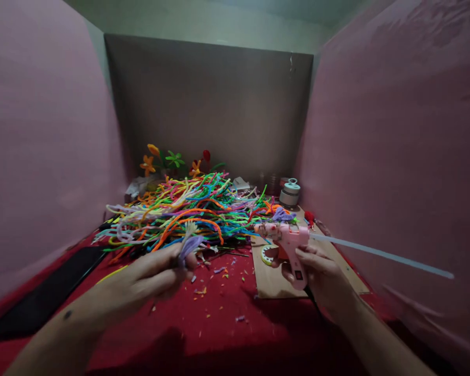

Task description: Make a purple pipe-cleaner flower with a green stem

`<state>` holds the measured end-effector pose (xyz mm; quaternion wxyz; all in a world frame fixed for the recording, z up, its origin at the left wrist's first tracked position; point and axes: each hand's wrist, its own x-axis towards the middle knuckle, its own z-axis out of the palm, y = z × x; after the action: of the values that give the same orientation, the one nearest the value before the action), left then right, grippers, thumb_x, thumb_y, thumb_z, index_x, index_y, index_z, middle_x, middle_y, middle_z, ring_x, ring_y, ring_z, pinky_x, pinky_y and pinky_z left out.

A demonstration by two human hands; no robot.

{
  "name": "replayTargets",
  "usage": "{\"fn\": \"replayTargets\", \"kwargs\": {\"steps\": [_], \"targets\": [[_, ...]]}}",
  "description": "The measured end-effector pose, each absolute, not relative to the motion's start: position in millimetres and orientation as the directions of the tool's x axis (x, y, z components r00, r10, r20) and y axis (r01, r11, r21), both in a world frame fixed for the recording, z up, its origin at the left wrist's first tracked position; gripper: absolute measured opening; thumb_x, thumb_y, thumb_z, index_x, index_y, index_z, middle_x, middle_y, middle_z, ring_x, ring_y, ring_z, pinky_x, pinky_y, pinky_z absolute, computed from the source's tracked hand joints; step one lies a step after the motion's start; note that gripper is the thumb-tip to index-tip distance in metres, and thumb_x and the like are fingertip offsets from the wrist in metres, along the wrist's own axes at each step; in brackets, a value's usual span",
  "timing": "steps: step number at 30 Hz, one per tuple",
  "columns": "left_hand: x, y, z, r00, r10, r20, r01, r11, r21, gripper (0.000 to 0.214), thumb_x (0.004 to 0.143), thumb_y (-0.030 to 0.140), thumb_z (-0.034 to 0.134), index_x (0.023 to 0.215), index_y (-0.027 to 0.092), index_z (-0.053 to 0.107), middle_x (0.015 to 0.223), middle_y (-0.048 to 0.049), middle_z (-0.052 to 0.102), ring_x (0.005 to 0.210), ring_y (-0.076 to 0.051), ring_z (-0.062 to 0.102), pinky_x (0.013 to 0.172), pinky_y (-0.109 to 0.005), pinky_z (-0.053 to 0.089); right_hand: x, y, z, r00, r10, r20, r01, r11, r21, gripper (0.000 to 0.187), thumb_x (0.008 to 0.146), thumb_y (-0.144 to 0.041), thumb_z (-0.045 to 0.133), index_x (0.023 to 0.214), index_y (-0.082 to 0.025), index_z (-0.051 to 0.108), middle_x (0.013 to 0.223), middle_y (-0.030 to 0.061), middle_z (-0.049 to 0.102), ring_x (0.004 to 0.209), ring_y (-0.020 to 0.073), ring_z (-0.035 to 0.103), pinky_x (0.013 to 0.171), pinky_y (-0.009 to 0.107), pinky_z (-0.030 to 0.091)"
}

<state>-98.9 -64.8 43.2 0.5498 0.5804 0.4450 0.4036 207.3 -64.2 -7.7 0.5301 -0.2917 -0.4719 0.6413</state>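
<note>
My left hand is closed in a pinch on a small purple pipe-cleaner piece, held just above the red cloth. My right hand grips a pink hot glue gun by its handle, nozzle pointing left toward the purple piece. A long clear glue stick juts out of the gun's back to the right. A big heap of coloured pipe cleaners lies right behind both hands.
A wooden board lies under the gun. Finished pipe-cleaner flowers stand at the back left, a tape roll at the back right. A black flat object lies left. Pink walls and a grey panel enclose the space. Small scraps litter the cloth.
</note>
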Motion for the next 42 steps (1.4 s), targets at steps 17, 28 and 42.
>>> {"fn": "replayTargets", "kwargs": {"steps": [17,28,42], "targets": [[-32.6,9.5,37.5,0.151,0.983,0.106,-0.251,-0.065,0.966,0.021,0.067,0.027,0.069,0.072,0.016,0.052,0.057,0.0047,0.051,0.039,-0.001,0.034,0.037,-0.014,0.021,203.9,-20.4,16.9,-0.155,0.956,0.248,-0.374,0.175,-0.911,0.037,0.066,-0.037,0.065,0.098,-0.019,0.065,0.089,0.0101,0.067,0.076,0.0224,0.062,0.06,0.031,0.048],[-20.2,18.6,3.2,0.15,0.988,0.041,-0.231,-0.005,0.973,0.022,0.064,0.028,0.071,0.077,0.017,0.057,0.05,0.0084,0.04,0.036,-0.001,0.024,0.036,-0.017,0.013,196.9,-15.8,-4.6,-0.426,0.885,0.189,-0.249,0.086,-0.965,0.056,0.062,-0.049,0.066,0.111,-0.024,0.061,0.078,0.0066,0.062,0.053,0.0132,0.045,0.04,0.021,0.026],[-12.3,11.1,7.9,0.068,0.997,0.036,-0.094,-0.029,0.995,0.014,0.063,0.023,0.07,0.067,0.014,0.06,0.045,0.0073,0.04,0.036,-0.002,0.026,0.036,-0.018,0.014,195.9,-17.9,-12.1,-0.384,0.914,0.127,-0.208,0.048,-0.977,0.026,0.059,-0.04,0.071,0.076,-0.021,0.067,0.073,0.0058,0.059,0.056,0.0131,0.044,0.04,0.021,0.03]]}}
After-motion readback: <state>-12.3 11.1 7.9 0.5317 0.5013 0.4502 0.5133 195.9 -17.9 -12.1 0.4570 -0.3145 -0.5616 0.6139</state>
